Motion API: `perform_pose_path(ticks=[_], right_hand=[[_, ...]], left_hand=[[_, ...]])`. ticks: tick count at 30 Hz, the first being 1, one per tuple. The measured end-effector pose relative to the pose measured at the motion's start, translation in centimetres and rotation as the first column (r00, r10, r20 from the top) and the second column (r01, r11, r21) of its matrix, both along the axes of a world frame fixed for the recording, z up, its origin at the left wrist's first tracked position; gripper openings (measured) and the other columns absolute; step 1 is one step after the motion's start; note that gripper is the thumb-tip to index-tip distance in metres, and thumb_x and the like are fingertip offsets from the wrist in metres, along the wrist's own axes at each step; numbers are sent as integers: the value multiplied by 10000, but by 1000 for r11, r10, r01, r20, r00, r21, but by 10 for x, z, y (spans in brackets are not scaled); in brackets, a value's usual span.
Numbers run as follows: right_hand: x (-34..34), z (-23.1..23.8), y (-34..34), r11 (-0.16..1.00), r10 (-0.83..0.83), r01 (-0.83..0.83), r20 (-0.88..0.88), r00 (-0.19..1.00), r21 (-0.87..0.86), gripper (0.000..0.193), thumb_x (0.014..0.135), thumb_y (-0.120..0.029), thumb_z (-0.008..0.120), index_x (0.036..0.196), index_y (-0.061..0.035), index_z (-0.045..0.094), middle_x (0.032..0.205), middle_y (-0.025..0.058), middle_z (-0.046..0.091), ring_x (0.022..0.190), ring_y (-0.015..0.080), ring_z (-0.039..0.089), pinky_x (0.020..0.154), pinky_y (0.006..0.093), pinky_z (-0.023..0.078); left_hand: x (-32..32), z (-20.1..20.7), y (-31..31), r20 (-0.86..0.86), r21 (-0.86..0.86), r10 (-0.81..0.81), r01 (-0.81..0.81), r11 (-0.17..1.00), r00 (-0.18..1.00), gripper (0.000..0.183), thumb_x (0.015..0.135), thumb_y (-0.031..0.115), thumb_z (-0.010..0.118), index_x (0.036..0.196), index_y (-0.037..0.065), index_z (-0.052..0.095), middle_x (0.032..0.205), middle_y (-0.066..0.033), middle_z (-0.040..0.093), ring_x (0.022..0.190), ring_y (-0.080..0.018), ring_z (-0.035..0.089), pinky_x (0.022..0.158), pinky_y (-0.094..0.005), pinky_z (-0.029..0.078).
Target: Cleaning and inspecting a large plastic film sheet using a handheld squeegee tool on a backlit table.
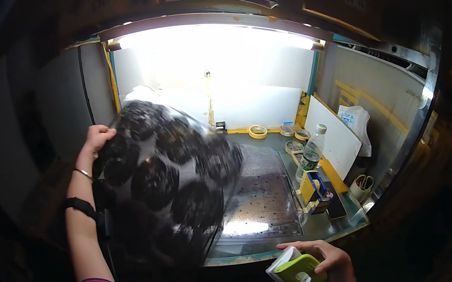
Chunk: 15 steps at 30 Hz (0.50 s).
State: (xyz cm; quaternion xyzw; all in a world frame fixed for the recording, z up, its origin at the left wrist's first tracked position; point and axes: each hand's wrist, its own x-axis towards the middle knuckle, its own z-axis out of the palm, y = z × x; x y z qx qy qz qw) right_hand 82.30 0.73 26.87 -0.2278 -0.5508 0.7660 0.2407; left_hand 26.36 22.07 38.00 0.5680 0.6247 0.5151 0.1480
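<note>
My left hand (101,138) pinches the upper left edge of a large, dark, see-through film sheet (155,183) printed with several black round shapes. The sheet hangs tilted over the left side of the bench and is blurred by motion. Low at the right, my right hand (334,260) is closed around a lime-green and white hole punch (298,273), in front of the bench edge. A second, speckled sheet (261,196) lies flat on the glass benchtop (272,152), partly hidden behind the raised film.
A bright light panel (209,47) backs the bench. Along the right stand a clear plastic bottle (314,147), a blue and yellow tape dispenser (312,189), a dark phone (335,203) and a white leaning board (333,133). A yellow tape roll (257,132) lies at the back.
</note>
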Motion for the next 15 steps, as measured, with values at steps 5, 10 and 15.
perform_pose_path(ticks=[5,10,15], right_hand=[[-4,-11,2,999,-28,33,-109,994,39,918,550,-295,768,1271,67,329,1263,170,410,1151,201,409,979,315,287],[-8,-19,-3,999,-31,31,-110,993,-10,868,560,-277,768,1239,84,366,1263,177,410,1152,206,412,980,316,287],[-17,-42,-8,982,-84,68,-84,993,-174,827,583,-230,768,1238,76,366,1177,134,485,1087,192,464,938,298,337]], left_hand=[[-110,-36,-44,483,191,119,-237,953,868,251,790,140,618,579,99,487,606,36,484,528,-69,455,457,-273,385],[-63,-91,-167,450,-115,213,-180,977,868,163,791,143,613,739,180,463,689,66,463,555,-55,469,421,-205,357],[-27,-159,-248,615,-160,308,-268,950,726,139,807,146,605,756,159,477,661,64,471,548,-45,459,450,-184,365]])
